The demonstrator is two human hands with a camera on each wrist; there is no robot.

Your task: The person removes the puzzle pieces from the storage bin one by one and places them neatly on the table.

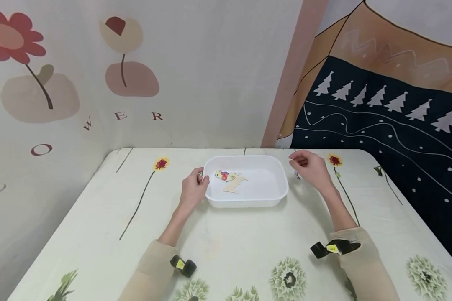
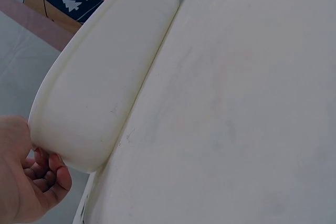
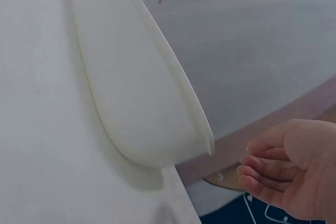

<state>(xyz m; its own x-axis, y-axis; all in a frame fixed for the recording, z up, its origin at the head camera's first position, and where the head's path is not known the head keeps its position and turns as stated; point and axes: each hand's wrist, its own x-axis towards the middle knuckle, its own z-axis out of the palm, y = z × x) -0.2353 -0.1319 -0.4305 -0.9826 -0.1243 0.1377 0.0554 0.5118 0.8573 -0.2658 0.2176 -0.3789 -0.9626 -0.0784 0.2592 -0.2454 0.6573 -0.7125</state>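
A white plastic tray (image 1: 265, 182) stands on the table in the head view. Inside it, toward its left side, lie a flat beige piece (image 1: 232, 184) and small flat colourful pieces (image 1: 223, 175) with red and yellow on them. My left hand (image 1: 194, 189) grips the tray's left end at the rim; in the left wrist view its fingers (image 2: 44, 174) curl beneath the rim. Just off the tray's right end, my right hand (image 1: 309, 168) hovers with loosely bent fingers. The right wrist view shows a gap between that hand and the rim, and nothing in its fingers.
A pale cloth (image 1: 154, 251) with printed flowers covers the table. Behind the table hangs a light curtain (image 1: 211, 83) with flower drawings and letters. To the right is a dark fabric (image 1: 391, 138) printed with white trees. Black wrist cameras (image 1: 183, 266) sit on both sleeves.
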